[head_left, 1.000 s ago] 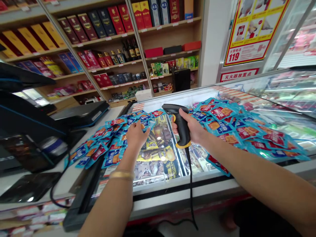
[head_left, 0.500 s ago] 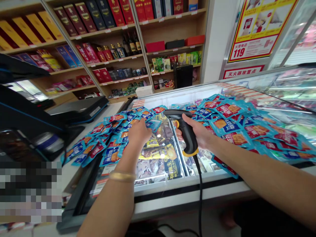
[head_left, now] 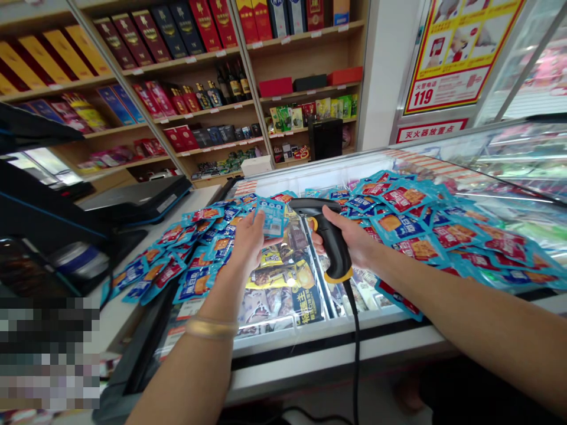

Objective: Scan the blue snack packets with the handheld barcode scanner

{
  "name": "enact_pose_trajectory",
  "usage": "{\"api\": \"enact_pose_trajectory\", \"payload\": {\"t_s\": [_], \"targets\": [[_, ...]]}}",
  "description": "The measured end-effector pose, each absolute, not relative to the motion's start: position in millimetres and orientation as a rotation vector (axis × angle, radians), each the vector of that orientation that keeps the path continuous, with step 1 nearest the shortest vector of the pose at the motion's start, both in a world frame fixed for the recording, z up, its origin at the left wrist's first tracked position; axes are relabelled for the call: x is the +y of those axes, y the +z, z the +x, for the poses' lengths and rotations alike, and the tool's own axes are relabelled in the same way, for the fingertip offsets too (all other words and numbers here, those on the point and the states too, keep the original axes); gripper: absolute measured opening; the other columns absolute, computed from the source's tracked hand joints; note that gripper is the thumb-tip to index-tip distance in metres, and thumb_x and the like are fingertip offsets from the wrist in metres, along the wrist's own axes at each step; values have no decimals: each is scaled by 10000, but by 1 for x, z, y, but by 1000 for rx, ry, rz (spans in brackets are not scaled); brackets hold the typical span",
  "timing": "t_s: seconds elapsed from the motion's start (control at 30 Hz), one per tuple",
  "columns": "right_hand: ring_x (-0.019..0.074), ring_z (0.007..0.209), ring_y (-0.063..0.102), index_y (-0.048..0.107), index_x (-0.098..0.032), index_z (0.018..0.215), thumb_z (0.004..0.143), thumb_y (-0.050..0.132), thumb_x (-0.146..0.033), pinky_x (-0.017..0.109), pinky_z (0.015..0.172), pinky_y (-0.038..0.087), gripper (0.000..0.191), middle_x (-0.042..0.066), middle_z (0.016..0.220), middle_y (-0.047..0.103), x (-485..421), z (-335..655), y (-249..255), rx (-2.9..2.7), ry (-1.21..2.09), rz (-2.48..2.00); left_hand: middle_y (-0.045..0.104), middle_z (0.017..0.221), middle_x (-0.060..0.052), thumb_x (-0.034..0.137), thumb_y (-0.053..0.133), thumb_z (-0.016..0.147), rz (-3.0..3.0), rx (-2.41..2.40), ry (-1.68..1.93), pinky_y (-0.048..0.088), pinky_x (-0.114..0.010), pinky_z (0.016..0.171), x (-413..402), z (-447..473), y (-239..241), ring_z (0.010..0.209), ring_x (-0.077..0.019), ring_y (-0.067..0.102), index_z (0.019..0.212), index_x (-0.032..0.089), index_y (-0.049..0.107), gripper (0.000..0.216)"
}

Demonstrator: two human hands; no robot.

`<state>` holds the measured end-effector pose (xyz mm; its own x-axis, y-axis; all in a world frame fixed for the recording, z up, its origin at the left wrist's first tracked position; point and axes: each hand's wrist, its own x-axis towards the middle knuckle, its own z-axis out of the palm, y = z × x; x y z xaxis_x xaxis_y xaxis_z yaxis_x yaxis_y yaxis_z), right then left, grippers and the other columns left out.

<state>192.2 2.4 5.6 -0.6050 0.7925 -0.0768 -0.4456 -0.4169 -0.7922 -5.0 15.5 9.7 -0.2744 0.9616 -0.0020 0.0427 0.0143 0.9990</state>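
Note:
My left hand (head_left: pixel 248 239) grips a small blue snack packet (head_left: pixel 271 218), its printed back with the barcode turned up. Wrapped round the handle of a black and yellow barcode scanner (head_left: pixel 335 245) is my right hand (head_left: pixel 349 236); the scanner's head points left toward the packet, a short gap apart. To the left lies a heap of blue-edged snack packets (head_left: pixel 197 277), some with red and some with dark blue fronts. A larger heap of the same packets (head_left: pixel 407 227) spreads to the right. Both heaps rest on the glass top of a freezer (head_left: pixel 283 339).
Through the glass, yellow and dark frozen-food bags (head_left: pixel 305 283) show. The scanner's cable (head_left: pixel 355 354) hangs over the front edge. A black counter machine (head_left: pixel 137 198) stands at left, and shelves (head_left: pixel 212 56) of boxes and bottles line the back. A fire-safety poster (head_left: pixel 460 59) hangs at right.
My left hand has lifted the packet from the left heap and tilted its back side up beside the scanner head. The right hand keeps its hold on the scanner, nearly still.

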Motion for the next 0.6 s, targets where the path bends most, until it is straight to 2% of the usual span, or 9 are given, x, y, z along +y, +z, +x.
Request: {"api": "enact_pose_trajectory", "payload": {"t_s": [0.17,0.37,0.6], "targets": [[113,507,463,549,-178,747,782,628,-580,229,505,392,412,-2,552,540,1,192,6,-989,2063,-633,700,735,0,357,567,813,1029,1379,1402,601,-441,735,18,-3,4,706,-174,719,973,210,611,223],[110,483,491,558,-167,715,789,620,-585,226,497,390,429,1,538,550,1,189,2,-1068,2108,-693,677,700,39,329,575,782,1085,1343,1473,602,-437,753,14,-3,9,718,-165,719,954,222,589,203],[99,474,484,574,-152,716,816,604,-565,214,505,392,426,3,525,549,2,187,0,-1074,2113,-712,622,641,59,315,598,758,1065,1346,1515,613,-417,708,12,1,14,622,-132,680,887,202,571,173]]}}
